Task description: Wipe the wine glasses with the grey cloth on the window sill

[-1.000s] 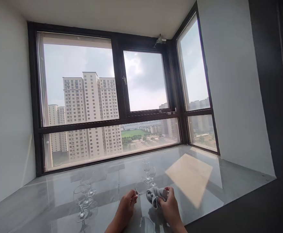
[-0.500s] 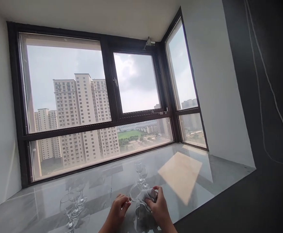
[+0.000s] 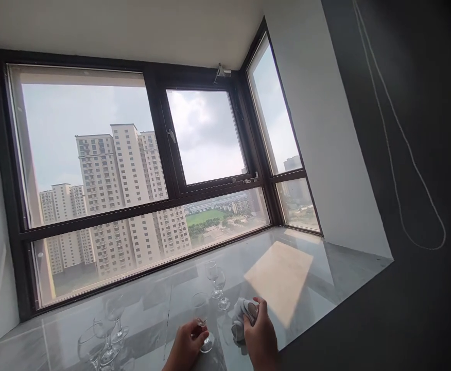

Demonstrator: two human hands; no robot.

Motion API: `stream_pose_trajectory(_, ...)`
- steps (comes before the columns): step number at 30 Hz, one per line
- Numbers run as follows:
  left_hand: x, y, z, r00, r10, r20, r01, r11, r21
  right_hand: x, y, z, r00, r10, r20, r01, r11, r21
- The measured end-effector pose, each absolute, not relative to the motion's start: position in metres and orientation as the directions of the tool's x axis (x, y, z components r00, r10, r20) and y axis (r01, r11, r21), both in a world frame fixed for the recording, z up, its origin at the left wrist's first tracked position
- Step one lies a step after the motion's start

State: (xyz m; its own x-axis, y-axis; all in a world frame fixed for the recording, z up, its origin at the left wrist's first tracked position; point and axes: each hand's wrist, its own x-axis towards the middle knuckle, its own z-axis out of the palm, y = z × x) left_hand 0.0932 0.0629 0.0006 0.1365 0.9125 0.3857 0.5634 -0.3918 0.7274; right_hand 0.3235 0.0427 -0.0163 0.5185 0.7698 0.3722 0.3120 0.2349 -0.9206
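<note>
My left hand is closed around the stem of a clear wine glass. That glass is upright, its round foot at or just above the glossy grey windowsill. To the right, my right hand grips a bunched white-grey cloth, apart from the glass. Just beyond the hands stand two more stemmed glasses, a wine glass and another wine glass behind it.
Several clear glasses stand close together on the left of the sill. A dark-framed window runs along the back, with a side pane at the right. A looped cord hangs on the dark wall at right.
The glass in my left hand, earlier tilted by the cloth, is now upright and apart from it. My right hand has moved right with the cloth. The whole view has shifted a little.
</note>
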Motion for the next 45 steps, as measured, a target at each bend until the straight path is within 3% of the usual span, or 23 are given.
stream_pose_trajectory(5,0.149,0.074,-0.007,0.188,0.928,0.322,0.671,-0.361,0.647,0.368,0.053,-0.021,0.529,0.725,0.441,0.564,0.088,-0.821)
stream_pose_trajectory(12,0.18,0.076,0.003,0.209,0.897,0.388,0.825,-0.375,0.422,0.367,0.05,-0.022,0.526,0.693,0.493,0.601,0.107,-0.792)
stream_pose_trajectory(15,0.179,0.077,0.005,0.201,0.928,0.315,0.875,-0.314,0.367,0.366,0.049,-0.021,0.523,0.688,0.503,0.626,0.09,-0.775)
stream_pose_trajectory(19,0.177,0.08,0.004,0.203,0.951,0.231,0.894,-0.277,0.351,0.368,0.05,-0.021,0.518,0.692,0.503,0.634,0.085,-0.769)
stream_pose_trajectory(28,0.174,0.078,0.005,0.125,0.961,0.247,0.933,-0.198,0.299,0.37,0.056,-0.025,0.521,0.685,0.51,0.608,0.122,-0.784)
stream_pose_trajectory(34,0.163,0.072,-0.005,0.103,0.968,0.231,0.918,-0.182,0.352,0.373,0.057,-0.027,0.535,0.684,0.496,0.594,0.113,-0.796)
stream_pose_trajectory(37,0.134,0.062,-0.008,0.135,0.935,0.327,0.898,-0.255,0.359,0.374,0.058,-0.028,0.532,0.69,0.492,0.598,0.105,-0.794)
stream_pose_trajectory(39,0.1,0.053,-0.006,0.134,0.863,0.487,0.884,-0.327,0.335,0.375,0.058,-0.028,0.53,0.695,0.486,0.602,0.095,-0.793)
stream_pose_trajectory(42,0.036,0.036,0.007,0.011,0.619,0.785,0.902,-0.346,0.26,0.377,0.059,-0.029,0.527,0.701,0.48,0.614,0.076,-0.786)
stream_pose_trajectory(45,-0.024,0.014,0.025,-0.18,0.313,0.932,0.94,-0.225,0.257,0.379,0.059,-0.028,0.52,0.714,0.469,0.623,0.059,-0.78)
